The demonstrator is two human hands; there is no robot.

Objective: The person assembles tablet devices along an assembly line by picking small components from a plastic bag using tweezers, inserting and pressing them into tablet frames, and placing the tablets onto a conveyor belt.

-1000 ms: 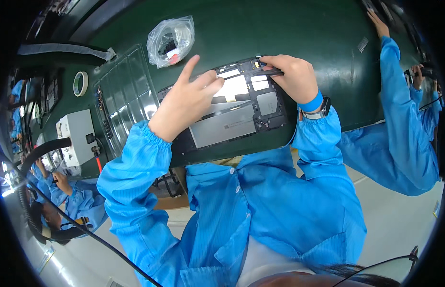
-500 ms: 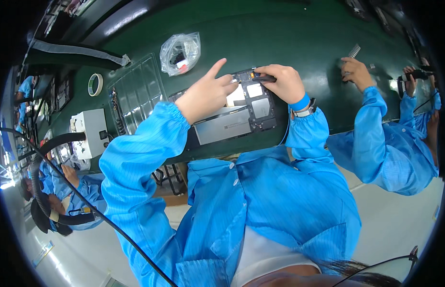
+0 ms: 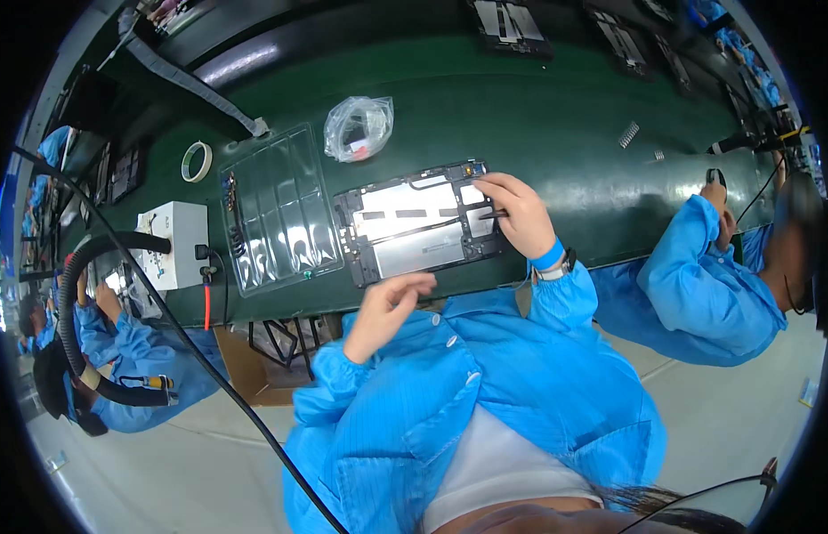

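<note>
On the green table lies an opened tablet (image 3: 420, 256), its back off, with silver battery panels and a black frame. At its right end is my right hand (image 3: 521, 214), fingers closed round a slim black tool whose dark tip points left over the tablet; its exact kind is hard to make out. My left hand (image 3: 389, 311) hovers just in front of the tablet's near edge, thumb apart from the loosely bent fingers, with nothing seen in it. A blue wrist strap (image 3: 548, 256) is on my right wrist.
A clear plastic tray (image 3: 285, 222) with small parts along its left side lies left of the tablet. Beyond are a plastic bag (image 3: 359, 129) and a tape roll (image 3: 197, 162). A white box (image 3: 173, 245) with a black hose stands left. A co-worker's hand (image 3: 716, 198) is at right.
My left hand has drawn back from the tablet's far side to its near edge, uncovering the battery panels. My right hand has shifted toward me. The view has turned slightly.
</note>
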